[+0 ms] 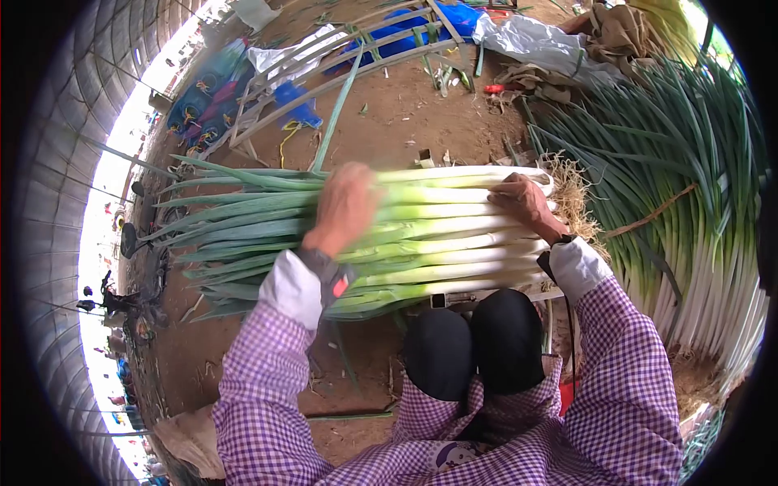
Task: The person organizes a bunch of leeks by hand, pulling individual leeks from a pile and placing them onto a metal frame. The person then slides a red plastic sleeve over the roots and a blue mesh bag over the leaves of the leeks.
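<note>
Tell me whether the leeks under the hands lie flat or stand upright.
Lying flat: the leeks run sideways, side by side, white ends by the right hand, left hand on them.

— Bright or dim?
— Bright. Soft, even daylight, filtered through the tunnel cover (61, 138). Burns out to pure white along the open strip at the far left, and again at the top right.
— Shadows?
— Faint, soft-edged. Just a dim patch on the ground (243, 348) under the near edge of the leeks (438, 235). Mild sheen on the white stalks.
— Sharp?
— Crisp in the middle. Slight motion smear on the left hand (344, 206). Softens toward the rim and blurs the blue bundles (203, 97) at the ground's far left edge.
— Distortion?
— Heavy fisheye. Bends straight lines into arcs, squeezes the edges, leaves black corners round a circular frame.
</note>
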A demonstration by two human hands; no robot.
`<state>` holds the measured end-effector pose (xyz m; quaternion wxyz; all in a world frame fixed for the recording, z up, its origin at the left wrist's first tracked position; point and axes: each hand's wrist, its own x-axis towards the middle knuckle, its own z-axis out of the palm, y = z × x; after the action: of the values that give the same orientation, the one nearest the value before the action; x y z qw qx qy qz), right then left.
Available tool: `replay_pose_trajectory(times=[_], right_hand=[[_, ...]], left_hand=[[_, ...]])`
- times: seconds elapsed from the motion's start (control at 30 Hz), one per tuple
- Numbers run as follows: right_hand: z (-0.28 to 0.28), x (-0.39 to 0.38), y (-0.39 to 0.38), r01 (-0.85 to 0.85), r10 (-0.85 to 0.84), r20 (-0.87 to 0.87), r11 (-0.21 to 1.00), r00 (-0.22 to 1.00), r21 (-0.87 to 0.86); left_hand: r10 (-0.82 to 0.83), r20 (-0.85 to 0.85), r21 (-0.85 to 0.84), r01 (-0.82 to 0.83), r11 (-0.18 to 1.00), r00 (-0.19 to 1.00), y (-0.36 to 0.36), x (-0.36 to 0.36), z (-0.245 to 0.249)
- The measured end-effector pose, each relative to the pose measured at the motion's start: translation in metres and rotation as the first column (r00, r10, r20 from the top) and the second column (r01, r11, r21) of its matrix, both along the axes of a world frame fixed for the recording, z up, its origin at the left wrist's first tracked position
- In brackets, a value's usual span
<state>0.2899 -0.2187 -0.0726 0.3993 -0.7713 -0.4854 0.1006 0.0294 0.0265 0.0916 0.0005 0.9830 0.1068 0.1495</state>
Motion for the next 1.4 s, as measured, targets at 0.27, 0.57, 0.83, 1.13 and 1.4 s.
replay_pose_trajectory(times=[0.27, 0.57, 0.83, 1.13, 1.4], right_hand=[[-0.002, 0.0, 0.0, 0.03, -0.03, -0.004, 0.999, 1.0, 0.017], [-0.009, 0.002, 0.001, 0.029, -0.027, -0.06, 0.999, 0.998, 0.026], [-0.01, 0.002, 0.001, 0.042, -0.04, -0.057, 0.998, 0.998, 0.044], [-0.001, -0.001, 0.001, 0.049, -0.048, -0.069, 0.999, 0.996, 0.015], [0.002, -0.002, 0.0, 0.027, -0.025, -0.062, 0.999, 0.998, 0.02]], left_hand=[[0.373, -0.463, 0.348, -0.222, 0.911, 0.804, 0.089, -0.017, 0.005], [0.587, -0.346, 0.211, -0.549, 0.809, 0.731, 0.122, -0.106, -0.021], [0.601, -0.269, 0.236, -0.554, 0.799, 0.752, 0.131, -0.086, -0.013], [0.476, -0.398, 0.168, -0.447, 0.878, 0.784, 0.174, -0.077, -0.005], [0.592, -0.336, 0.155, -0.578, 0.802, 0.732, 0.151, -0.087, -0.003]])
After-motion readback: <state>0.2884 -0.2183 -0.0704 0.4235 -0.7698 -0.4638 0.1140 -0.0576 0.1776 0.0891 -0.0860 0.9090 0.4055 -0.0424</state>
